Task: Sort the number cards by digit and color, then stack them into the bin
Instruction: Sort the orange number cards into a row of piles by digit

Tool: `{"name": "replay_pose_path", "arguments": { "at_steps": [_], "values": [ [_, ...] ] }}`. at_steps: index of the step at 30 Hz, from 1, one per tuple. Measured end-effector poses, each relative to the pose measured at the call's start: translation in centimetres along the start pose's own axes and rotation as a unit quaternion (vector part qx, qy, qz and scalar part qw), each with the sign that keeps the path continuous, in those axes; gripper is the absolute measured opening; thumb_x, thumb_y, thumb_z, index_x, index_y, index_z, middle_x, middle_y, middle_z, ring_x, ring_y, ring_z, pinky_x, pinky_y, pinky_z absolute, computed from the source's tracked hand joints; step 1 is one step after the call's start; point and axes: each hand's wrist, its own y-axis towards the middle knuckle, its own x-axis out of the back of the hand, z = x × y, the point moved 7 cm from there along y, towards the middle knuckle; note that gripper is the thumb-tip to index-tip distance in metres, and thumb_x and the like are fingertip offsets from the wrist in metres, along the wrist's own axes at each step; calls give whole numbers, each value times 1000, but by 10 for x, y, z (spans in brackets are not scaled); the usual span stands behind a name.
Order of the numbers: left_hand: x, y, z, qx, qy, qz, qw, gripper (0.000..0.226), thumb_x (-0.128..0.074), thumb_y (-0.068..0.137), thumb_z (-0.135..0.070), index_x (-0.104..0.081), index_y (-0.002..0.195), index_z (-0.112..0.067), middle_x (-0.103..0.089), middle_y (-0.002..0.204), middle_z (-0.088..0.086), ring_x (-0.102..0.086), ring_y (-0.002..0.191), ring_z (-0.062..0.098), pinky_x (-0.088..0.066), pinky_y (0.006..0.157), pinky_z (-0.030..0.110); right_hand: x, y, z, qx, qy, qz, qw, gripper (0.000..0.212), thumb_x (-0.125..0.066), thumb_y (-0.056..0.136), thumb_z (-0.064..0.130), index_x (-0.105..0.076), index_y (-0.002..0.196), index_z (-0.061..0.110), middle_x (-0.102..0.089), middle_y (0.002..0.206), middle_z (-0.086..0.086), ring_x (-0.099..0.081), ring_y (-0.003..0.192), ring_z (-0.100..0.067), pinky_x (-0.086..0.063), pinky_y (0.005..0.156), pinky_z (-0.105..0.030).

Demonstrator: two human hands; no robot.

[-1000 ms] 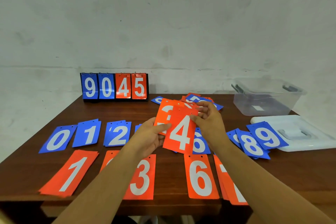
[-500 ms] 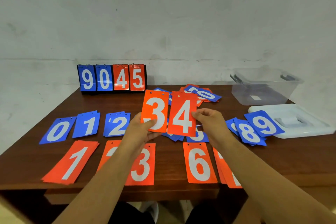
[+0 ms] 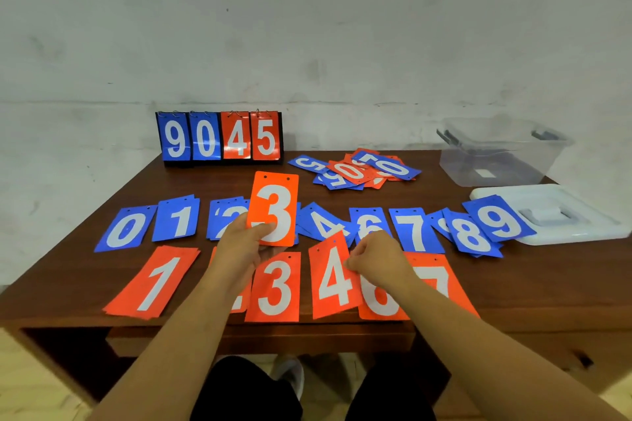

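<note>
Our left hand (image 3: 241, 249) holds an orange 3 (image 3: 273, 212) upright over the middle of the desk (image 3: 85, 270), thumb curled across its lower face and fingers behind it. Our right hand (image 3: 378, 258) pinches the orange 4 (image 3: 333, 280) by its right edge. That card sits tilted at about 6 o'clock, between the 3 pile (image 3: 273, 287) and the orange 6 (image 3: 379, 308), and overlaps the 6's left edge. We cannot tell whether it lies fully flat.

The blue row (image 3: 415, 232) runs from 9 to 3 o'clock behind the orange piles. A loose heap (image 3: 355, 171) waits at 1 o'clock, and the bin (image 3: 496, 161) stands at 2 o'clock with its lid (image 3: 581, 225) beside it at 3.

We judge these cards thin, light and a little springy, with a glossy face that will likely slide on its neighbours. Once flat they should be awkward to lift from above, so we would take each by a long edge, or slide it off its pile first. We would square a stack with both hands and grip it across the short ends before carrying it to the bin.
</note>
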Motion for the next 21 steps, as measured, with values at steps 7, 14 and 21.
{"name": "replay_pose_path", "arguments": {
  "at_steps": [7, 14, 21],
  "values": [
    [5, -15, 4, -2, -5, -2, 1000, 40, -68, 89, -10, -54, 126, -17, -66, 116, 9, -68, 100, 29, -60, 67, 37, -14, -17, 13, 24, -158, -47, 986, 21, -62, 92, 29, -58, 106, 14, -64, 95, -3, -64, 86, -17, -54, 72, -28],
    [-3, -27, 12, 11, -2, 13, 1000, 39, -68, 89, -12, -54, 125, -18, -67, 115, 10, -69, 99, 28, -60, 68, 36, -7, -21, 18, 65, -52, -48, 995, 20, -64, 92, 33, -63, 98, 13, -64, 93, -2, -59, 80, -10, -51, 73, -26],
    [-31, -37, 19, 37, 25, 71, 997, 33, -65, 91, -14, -57, 123, -14, -66, 117, 11, -67, 103, 29, -60, 74, 37, 9, -32, 44, 71, 251, 21, 965, 19, -59, 95, 35, -65, 95, 17, -62, 77, 0, -51, 63, -8, -43, 57, -24]
  ]
}}
